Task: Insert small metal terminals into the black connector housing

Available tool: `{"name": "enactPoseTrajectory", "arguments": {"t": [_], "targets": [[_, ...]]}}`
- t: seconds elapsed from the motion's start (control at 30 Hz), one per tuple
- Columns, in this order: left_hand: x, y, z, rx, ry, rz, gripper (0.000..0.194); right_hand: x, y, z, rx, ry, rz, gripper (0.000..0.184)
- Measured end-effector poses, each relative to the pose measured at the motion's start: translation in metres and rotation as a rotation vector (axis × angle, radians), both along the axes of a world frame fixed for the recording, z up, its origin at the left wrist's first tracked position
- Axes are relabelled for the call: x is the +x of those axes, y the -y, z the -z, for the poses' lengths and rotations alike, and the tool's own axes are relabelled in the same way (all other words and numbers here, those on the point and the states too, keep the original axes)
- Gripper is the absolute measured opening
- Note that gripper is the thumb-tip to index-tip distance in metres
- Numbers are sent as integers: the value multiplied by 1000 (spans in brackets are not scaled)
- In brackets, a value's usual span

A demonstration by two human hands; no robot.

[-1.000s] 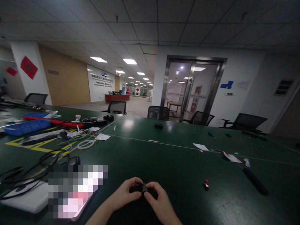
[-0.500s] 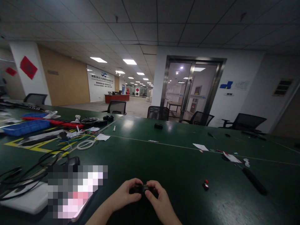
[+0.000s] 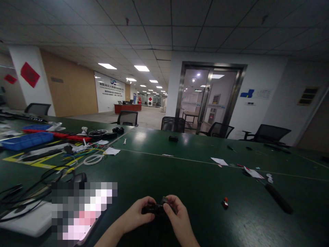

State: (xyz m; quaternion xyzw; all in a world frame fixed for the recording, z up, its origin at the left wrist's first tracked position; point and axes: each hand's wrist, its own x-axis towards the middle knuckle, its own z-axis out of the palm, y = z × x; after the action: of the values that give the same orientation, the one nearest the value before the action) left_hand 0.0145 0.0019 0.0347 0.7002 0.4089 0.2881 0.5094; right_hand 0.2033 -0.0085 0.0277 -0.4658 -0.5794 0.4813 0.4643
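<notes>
Low in the centre of the head view, my left hand (image 3: 140, 213) is closed around a black elongated part (image 3: 156, 210), thumb in front and fingers behind. My right hand (image 3: 177, 214) pinches a small dark block (image 3: 163, 200) between thumb and fingertips, at the right end of the black part. Whether the two pieces are joined I cannot tell, since the fingers cover much of them. A small red and silver piece (image 3: 225, 203) lies on the green table (image 3: 195, 192) to the right of my hands.
Farther right lies a black-handled tool (image 3: 279, 198). Left are a blurred-out lit panel (image 3: 88, 214), a white box (image 3: 28, 219) under black cables, coiled white tubing (image 3: 93, 159) and a blue tray (image 3: 28, 140). A black object (image 3: 173, 138) and a small wrench (image 3: 124, 141) lie farther back.
My right hand has moved slightly up and right, and the small block in it now sits raised and tilted beside the black part. My left hand has hardly moved.
</notes>
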Motion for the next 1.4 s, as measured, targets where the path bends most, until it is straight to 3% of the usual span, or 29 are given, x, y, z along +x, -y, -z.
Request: {"name": "enactPoseTrajectory", "arguments": {"t": [0.27,1.07,1.4], "targets": [[0,0,0,-26,-2,-5,26,6,-8,15,19,-155,122,43],[-3,-1,3,-18,-4,2,29,13,-7,12,-35,-236,310,53],[-4,-2,4,-33,10,14,29,13,-6,13,-35,-245,326,52]]}}
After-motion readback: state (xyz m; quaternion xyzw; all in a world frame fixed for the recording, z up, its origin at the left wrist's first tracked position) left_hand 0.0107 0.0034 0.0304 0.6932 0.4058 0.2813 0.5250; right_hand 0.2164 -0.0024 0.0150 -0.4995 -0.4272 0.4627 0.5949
